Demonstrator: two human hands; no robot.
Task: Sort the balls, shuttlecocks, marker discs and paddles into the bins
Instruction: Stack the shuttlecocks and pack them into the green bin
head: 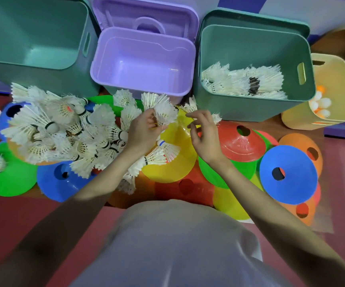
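A heap of white shuttlecocks (64,131) lies on the floor at the left, on top of coloured marker discs. My left hand (144,129) grips a few shuttlecocks (161,110) by their bases, feathers pointing up. My right hand (204,131) hovers beside them over a yellow disc (177,162), fingers loosely curved and holding nothing. Behind it lies another shuttlecock (191,105). The right green bin (256,38) holds several shuttlecocks (244,81). The yellow bin (339,90) at far right holds white and orange balls (320,104).
An empty purple bin (142,65) with its lid propped behind stands in the middle, and an empty green bin (35,36) at the left. Red (241,143), blue (287,175), green (10,181) and orange (304,146) discs cover the floor in front of me.
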